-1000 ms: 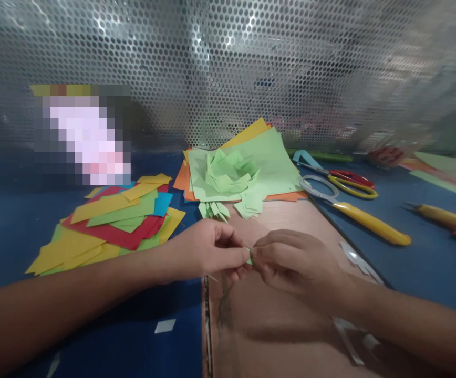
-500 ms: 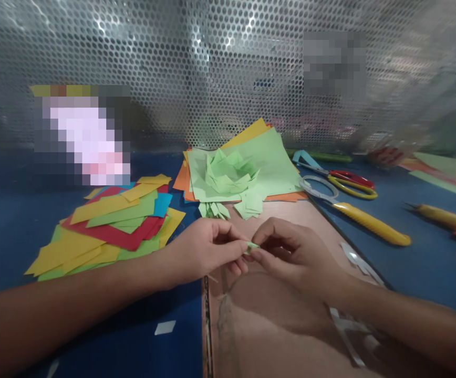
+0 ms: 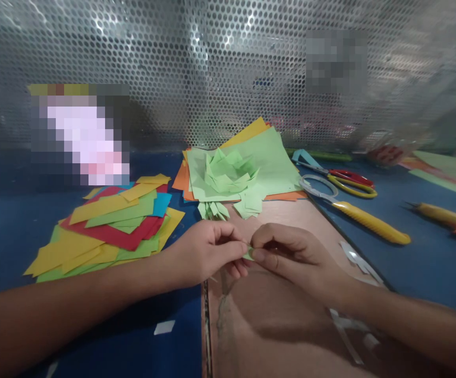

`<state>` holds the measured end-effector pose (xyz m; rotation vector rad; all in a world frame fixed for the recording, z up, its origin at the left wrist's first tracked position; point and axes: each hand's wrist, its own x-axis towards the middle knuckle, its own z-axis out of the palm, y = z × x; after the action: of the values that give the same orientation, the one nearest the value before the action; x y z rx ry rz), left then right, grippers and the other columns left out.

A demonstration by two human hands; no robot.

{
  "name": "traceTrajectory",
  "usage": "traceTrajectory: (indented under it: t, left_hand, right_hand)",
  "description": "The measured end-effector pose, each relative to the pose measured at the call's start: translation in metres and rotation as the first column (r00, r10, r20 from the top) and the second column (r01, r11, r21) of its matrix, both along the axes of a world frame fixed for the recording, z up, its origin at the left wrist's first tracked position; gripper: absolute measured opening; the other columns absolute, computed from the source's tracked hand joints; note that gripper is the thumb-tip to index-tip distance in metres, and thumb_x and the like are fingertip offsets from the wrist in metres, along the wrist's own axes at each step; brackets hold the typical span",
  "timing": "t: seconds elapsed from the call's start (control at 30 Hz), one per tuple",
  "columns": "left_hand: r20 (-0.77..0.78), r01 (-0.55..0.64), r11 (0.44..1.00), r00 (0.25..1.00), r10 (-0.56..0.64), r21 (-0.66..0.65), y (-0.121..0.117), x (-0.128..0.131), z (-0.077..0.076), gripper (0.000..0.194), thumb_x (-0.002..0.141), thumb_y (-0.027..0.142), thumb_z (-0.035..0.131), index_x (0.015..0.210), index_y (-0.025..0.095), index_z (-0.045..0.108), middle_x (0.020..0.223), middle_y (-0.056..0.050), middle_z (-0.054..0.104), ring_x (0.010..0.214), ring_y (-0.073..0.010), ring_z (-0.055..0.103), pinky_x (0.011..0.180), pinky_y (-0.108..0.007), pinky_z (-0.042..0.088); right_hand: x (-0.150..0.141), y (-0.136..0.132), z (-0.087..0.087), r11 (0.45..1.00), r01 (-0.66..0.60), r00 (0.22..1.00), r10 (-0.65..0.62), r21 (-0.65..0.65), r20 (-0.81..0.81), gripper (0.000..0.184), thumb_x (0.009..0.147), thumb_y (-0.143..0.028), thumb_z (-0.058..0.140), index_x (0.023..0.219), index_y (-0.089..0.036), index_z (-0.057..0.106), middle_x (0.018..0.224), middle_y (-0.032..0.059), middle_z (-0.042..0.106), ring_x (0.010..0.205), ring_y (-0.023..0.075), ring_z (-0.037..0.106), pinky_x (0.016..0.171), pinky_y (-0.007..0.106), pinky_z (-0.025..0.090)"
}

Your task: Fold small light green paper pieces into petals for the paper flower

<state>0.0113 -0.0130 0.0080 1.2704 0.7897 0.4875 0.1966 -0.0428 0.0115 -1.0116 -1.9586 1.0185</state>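
Note:
Pinched between the fingertips of both hands is a small green piece of folded paper [image 3: 248, 254], mostly hidden by the fingers. My left hand [image 3: 216, 252] grips its left end with thumb and forefinger, and my right hand [image 3: 291, 257] grips the right end. Both hands hover over the pinkish board [image 3: 283, 336]. Beyond them, a green folded-paper ring [image 3: 231, 173] with pointed rims rests on light green sheets [image 3: 277, 163]. Two little groups of green folded pieces, one on the left [image 3: 213, 210] and one on the right [image 3: 249, 203], lie just in front of those sheets.
Left of my hands is a pile of coloured paper strips [image 3: 113, 220]. On the right lie scissors [image 3: 352, 184], a yellow-handled cutter [image 3: 370, 223] and another yellow tool [image 3: 441, 215]. White paper scraps [image 3: 356, 257] dot the board. A perforated silvery sheet [image 3: 165, 68] stands behind.
My right hand's fingers have shifted slightly, closing more over the green piece, so less of it shows. My left hand stays almost in place.

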Motion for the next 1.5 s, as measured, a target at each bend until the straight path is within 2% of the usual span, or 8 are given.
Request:
traceTrajectory:
  t: [0.23, 0.5, 0.6, 0.73, 0.93, 1.13, 1.33, 1.5]
  left_hand:
    - [-0.005, 0.037, 0.999, 0.999, -0.037, 0.039, 0.0004, -0.0008, 0.0036, 0.017, 0.076, 0.026, 0.063, 0.070, 0.014, 0.055, 0.062, 0.000, 0.062, 0.056, -0.0091, 0.059, 0.057, -0.019, 0.047]
    - [-0.021, -0.005, 0.992, 1.000, 0.008, 0.124, -0.0023, -0.0021, -0.0010, 0.015, 0.081, 0.022, 0.058, 0.070, 0.013, 0.052, 0.061, 0.001, 0.060, 0.054, -0.0067, 0.056, 0.053, -0.016, 0.045]
    - [-0.051, -0.010, 0.989, 0.999, 0.017, 0.145, -0.0019, -0.0025, -0.0008, 0.017, 0.082, 0.024, 0.057, 0.070, 0.013, 0.053, 0.062, 0.000, 0.062, 0.055, -0.0072, 0.057, 0.054, -0.016, 0.045]
    - [-0.055, -0.024, 0.992, 0.998, 0.031, 0.122, -0.0027, -0.0019, 0.0014, 0.019, 0.080, 0.028, 0.061, 0.069, 0.013, 0.054, 0.061, 0.000, 0.061, 0.054, -0.0079, 0.057, 0.053, -0.017, 0.044]
    - [-0.054, -0.019, 0.995, 0.998, 0.024, 0.093, -0.0010, -0.0013, 0.0027, 0.017, 0.074, 0.028, 0.066, 0.068, 0.014, 0.057, 0.061, 0.001, 0.062, 0.055, -0.0091, 0.058, 0.054, -0.018, 0.045]
    - [-0.065, 0.044, 0.995, 0.997, -0.038, 0.087, 0.0025, -0.0042, 0.0014, 0.017, 0.075, 0.029, 0.064, 0.070, 0.013, 0.061, 0.063, 0.000, 0.062, 0.058, -0.0102, 0.058, 0.059, -0.021, 0.046]
    - [-0.138, 0.087, 0.961, 0.989, -0.052, 0.263, 0.0032, -0.0058, 0.0028, 0.019, 0.076, 0.032, 0.063, 0.072, 0.013, 0.065, 0.062, 0.002, 0.056, 0.057, -0.0081, 0.050, 0.052, -0.017, 0.038]
    - [-0.142, 0.084, 0.984, 0.988, -0.062, 0.155, 0.0048, -0.0057, 0.0055, 0.017, 0.078, 0.030, 0.063, 0.075, 0.013, 0.066, 0.059, 0.004, 0.054, 0.050, -0.0053, 0.047, 0.049, -0.016, 0.037]
  right_hand:
    - [0.0004, -0.0002, -0.0011, 1.000, 0.017, 1.000, -0.017, -0.010, 0.026, 0.020, 0.087, -0.029, 0.054, 0.071, -0.016, 0.054, 0.066, -0.0008, 0.051, 0.061, 0.0096, 0.047, 0.053, 0.020, 0.040]
    - [-0.0012, 0.0006, -0.0055, 0.995, 0.042, 0.998, -0.047, -0.091, -0.053, 0.017, 0.084, -0.029, 0.058, 0.075, -0.016, 0.054, 0.069, -0.0004, 0.053, 0.062, 0.0091, 0.049, 0.054, 0.019, 0.042]
    - [-0.0016, 0.0003, -0.0044, 0.994, 0.053, 0.997, -0.059, -0.097, -0.054, 0.020, 0.084, -0.032, 0.058, 0.074, -0.016, 0.054, 0.065, -0.0016, 0.050, 0.057, 0.0079, 0.043, 0.049, 0.018, 0.037]
    - [-0.0011, 0.0003, -0.0031, 0.989, 0.066, 0.996, -0.073, -0.132, -0.055, 0.025, 0.085, -0.038, 0.055, 0.075, -0.016, 0.053, 0.060, -0.0039, 0.044, 0.051, 0.0074, 0.036, 0.045, 0.019, 0.031]
    - [0.0007, 0.0016, -0.0027, 0.987, 0.036, 0.998, -0.043, -0.154, -0.044, 0.028, 0.086, -0.041, 0.053, 0.073, -0.016, 0.052, 0.063, -0.0028, 0.045, 0.055, 0.0083, 0.039, 0.049, 0.020, 0.033]
    - [0.0000, 0.0008, -0.0035, 0.995, 0.036, 0.998, -0.041, -0.095, -0.043, 0.021, 0.087, -0.034, 0.053, 0.076, -0.016, 0.053, 0.067, -0.0016, 0.048, 0.060, 0.0091, 0.043, 0.053, 0.020, 0.037]
    - [0.0017, 0.0012, -0.0074, 0.999, 0.045, 0.998, -0.044, 0.029, -0.047, 0.006, 0.084, -0.021, 0.057, 0.081, -0.017, 0.053, 0.070, -0.0016, 0.052, 0.059, 0.0079, 0.045, 0.052, 0.018, 0.039]
    - [0.0014, 0.0014, -0.0040, 0.991, 0.063, 0.998, -0.060, 0.117, -0.025, 0.004, 0.087, -0.019, 0.053, 0.083, -0.018, 0.053, 0.071, -0.0007, 0.055, 0.064, 0.0091, 0.052, 0.057, 0.019, 0.045]
